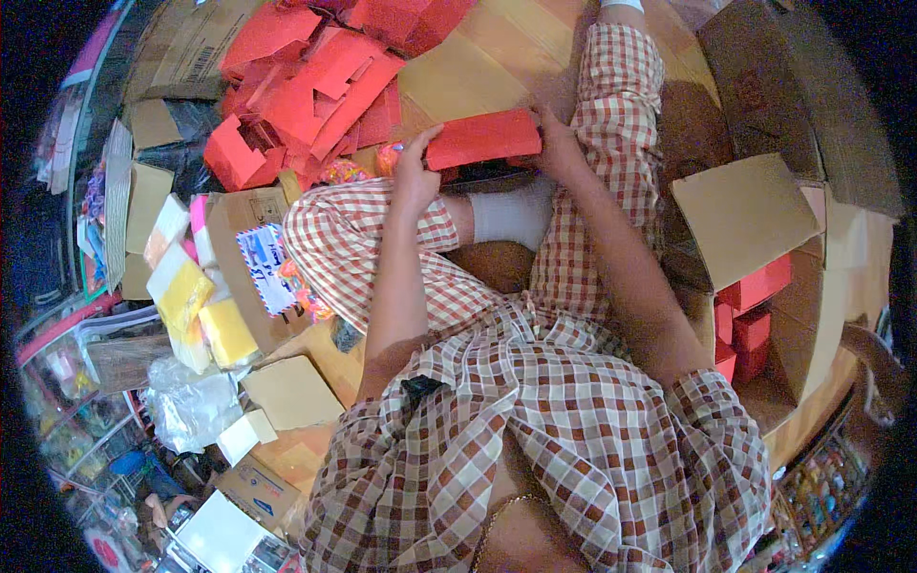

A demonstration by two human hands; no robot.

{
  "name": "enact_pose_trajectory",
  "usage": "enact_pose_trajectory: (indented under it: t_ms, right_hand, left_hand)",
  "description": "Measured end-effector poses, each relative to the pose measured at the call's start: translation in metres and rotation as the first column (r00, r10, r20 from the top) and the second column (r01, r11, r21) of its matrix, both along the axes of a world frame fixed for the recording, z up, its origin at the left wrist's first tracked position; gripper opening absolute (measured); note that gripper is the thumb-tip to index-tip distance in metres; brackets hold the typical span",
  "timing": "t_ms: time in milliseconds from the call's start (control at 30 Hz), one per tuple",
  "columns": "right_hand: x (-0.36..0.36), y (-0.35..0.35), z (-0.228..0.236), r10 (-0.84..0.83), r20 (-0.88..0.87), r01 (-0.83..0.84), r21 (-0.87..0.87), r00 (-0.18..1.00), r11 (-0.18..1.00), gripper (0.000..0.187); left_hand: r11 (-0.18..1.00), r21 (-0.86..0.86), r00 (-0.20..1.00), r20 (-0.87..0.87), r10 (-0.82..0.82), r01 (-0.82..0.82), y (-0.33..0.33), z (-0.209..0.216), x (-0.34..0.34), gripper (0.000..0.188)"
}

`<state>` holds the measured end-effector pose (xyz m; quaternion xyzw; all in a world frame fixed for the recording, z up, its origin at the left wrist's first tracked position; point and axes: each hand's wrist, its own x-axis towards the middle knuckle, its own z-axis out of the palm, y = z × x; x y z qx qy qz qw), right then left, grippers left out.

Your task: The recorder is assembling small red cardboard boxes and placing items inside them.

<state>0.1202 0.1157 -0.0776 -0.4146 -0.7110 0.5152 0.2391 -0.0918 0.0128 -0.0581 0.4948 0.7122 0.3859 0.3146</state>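
Between my two hands is a red paper box (484,139), held by its two ends above my crossed leg. My left hand (417,174) closes on its left end, and my right hand (558,145) grips the right end. A dark shadow or opening shows under the box's lower edge; its underside is hidden. Just beyond my left hand lies a heap of red folding-box blanks (320,100), some flat and some partly folded. Colourful wrapped bits (346,172) lie beside my left knee.
At my right stands an open cardboard carton (798,325) with several red boxes (752,339) inside. To the left are yellow-and-white packets (181,291), a cardboard piece (294,392) and a clear plastic bag (191,406). Shelves of small goods (826,497) stand at the lower right.
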Motion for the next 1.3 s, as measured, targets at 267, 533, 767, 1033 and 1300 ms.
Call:
enact_pose_trajectory:
  t_ms: [267,533,767,1033,1300]
  right_hand:
    - [0.006,0.001,-0.003,-0.005,0.066,-0.005,0.156,0.998,0.988,0.073]
    - [0.009,0.011,-0.01,0.009,-0.079,-0.002,0.087,0.997,0.996,0.058]
    - [0.012,0.008,0.0,0.095,-0.211,-0.097,-0.001,0.973,0.995,0.069]
    - [0.003,0.001,0.005,0.113,0.131,-0.143,0.243,0.985,0.96,0.055]
    - [0.003,0.0,0.004,0.089,0.155,-0.14,0.358,0.984,0.923,0.051]
  left_hand:
    - [0.959,-0.032,0.894,0.371,-0.249,0.281,-0.018,0.024,-0.003,0.073]
    - [0.964,-0.107,0.97,0.06,-0.237,0.243,0.004,0.011,-0.013,0.065]
    - [0.936,-0.134,0.881,-0.315,-0.352,0.326,0.022,0.024,-0.025,0.06]
    - [0.964,-0.119,0.867,-0.422,-0.264,0.236,0.014,0.011,-0.011,0.054]
    - [0.956,-0.119,0.846,-0.445,-0.292,0.267,0.015,0.006,-0.012,0.053]
